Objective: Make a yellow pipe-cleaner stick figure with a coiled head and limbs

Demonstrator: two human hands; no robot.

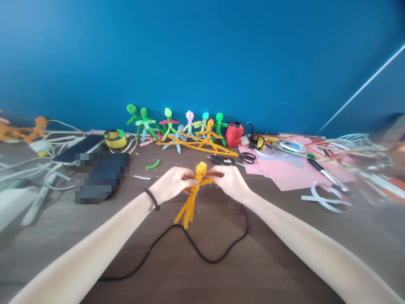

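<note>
An orange pipe-cleaner figure [195,189] is held up in front of me over the table. It has a coiled round head, wrapped arms, and several loose straight strands hanging below. My left hand [174,182], with a black band at the wrist, pinches the figure's left side near the shoulder. My right hand [230,180] closes its fingertips on the figure's arm at the right. Behind my hands, several loose orange pipe cleaners [186,145] lie on the table. A short green pipe-cleaner piece [152,164] rests beyond my left hand.
Several finished pipe-cleaner figures [168,122] lean along the blue wall [202,55]. A black cord [209,261] loops across the table nearest me. Scissors [247,157], a red roll [234,134] and pink paper [286,173] lie to the right. A dark phone [103,179] and cables are left.
</note>
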